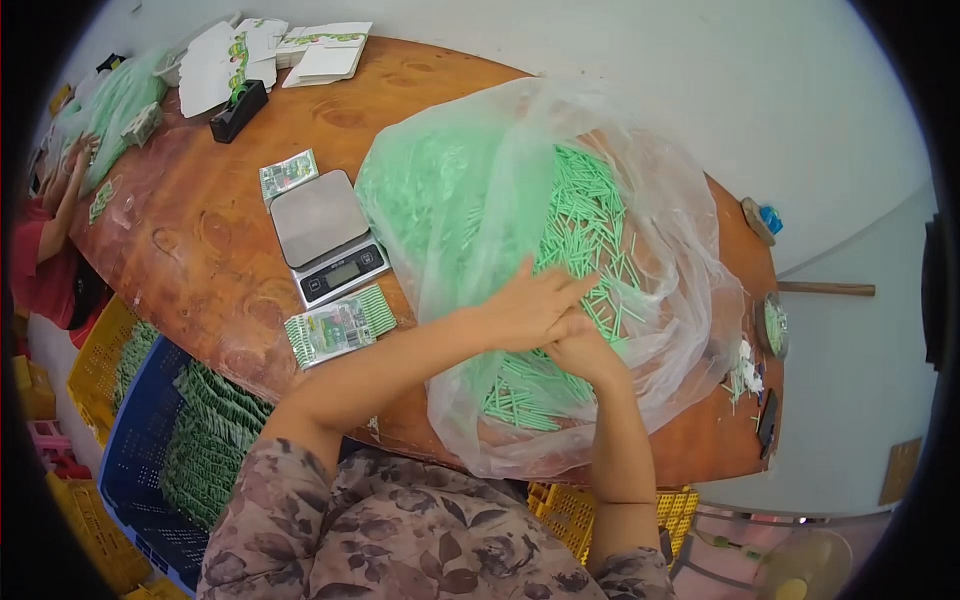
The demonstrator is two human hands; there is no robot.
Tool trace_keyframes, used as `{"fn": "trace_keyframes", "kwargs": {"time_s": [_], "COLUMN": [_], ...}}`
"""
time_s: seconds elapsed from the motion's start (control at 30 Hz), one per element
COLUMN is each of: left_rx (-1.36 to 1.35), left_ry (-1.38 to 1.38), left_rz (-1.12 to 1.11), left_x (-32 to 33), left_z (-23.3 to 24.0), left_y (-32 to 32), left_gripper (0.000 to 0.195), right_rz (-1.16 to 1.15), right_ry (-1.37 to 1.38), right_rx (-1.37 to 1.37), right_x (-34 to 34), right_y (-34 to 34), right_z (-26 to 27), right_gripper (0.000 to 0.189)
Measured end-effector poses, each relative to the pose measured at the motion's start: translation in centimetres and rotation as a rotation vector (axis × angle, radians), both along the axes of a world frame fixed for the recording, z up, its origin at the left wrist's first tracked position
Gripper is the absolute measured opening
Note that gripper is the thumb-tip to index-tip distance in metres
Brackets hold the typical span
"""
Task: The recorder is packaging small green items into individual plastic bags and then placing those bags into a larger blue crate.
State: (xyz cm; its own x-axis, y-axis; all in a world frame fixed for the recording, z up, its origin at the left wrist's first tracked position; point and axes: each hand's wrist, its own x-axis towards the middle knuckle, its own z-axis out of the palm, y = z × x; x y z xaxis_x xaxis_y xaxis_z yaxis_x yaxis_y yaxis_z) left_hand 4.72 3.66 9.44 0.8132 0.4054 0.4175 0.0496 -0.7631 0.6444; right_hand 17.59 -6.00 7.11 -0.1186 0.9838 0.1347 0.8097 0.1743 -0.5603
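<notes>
My left hand [529, 307] and my right hand [585, 346] meet over an opened clear plastic bag [675, 217]. The fingers of the left are spread, and nothing shows between them. They lie across the right hand, whose fingers are partly hidden, so I cannot tell whether it holds anything. Thin green sticks [585, 202] lie loose in a heap around and under both hands. More green contents [442, 187] show through the bag's left side. Left of the bag is a digital kitchen scale [321, 221] with a bare metal plate. A fanned stack of green-and-silver packets [341, 326] sits just below it.
Another packet [289, 174] lies beyond the scale. A black tape dispenser [240, 112] and white cartons [322, 52] occupy the far left of the wooden table [217, 262]. Below its left edge stands a blue crate [139, 450] of packets. A co-worker [45, 240] is at far left.
</notes>
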Motion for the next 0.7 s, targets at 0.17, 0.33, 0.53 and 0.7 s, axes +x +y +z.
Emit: {"fn": "trace_keyframes", "kwargs": {"time_s": [0.17,0.33,0.53,0.7], "left_rx": [-0.080,-1.538,-1.513,-0.456], "left_ry": [-0.317,-0.843,-0.777,-0.611], "left_rz": [0.060,-0.203,-0.080,0.276], "left_x": [0.9,4.4,5.0,0.1], "left_z": [-1.6,-3.2,-4.6,1.0], "left_y": [-1.0,-5.2,-4.2,-2.8], "left_gripper": [0.071,0.075,0.068,0.059], "right_rz": [-0.234,-0.517,-0.707,-0.626], "right_ry": [0.307,1.293,0.817,0.552], "right_rx": [0.050,0.587,0.334,0.217], "right_x": [0.4,-4.6,-6.0,-2.1], "right_y": [-1.1,-0.1,0.2,-1.8], "right_z": [0.2,-0.9,0.4,0.7], "right_gripper": [0.020,0.020,0.038,0.038]}}
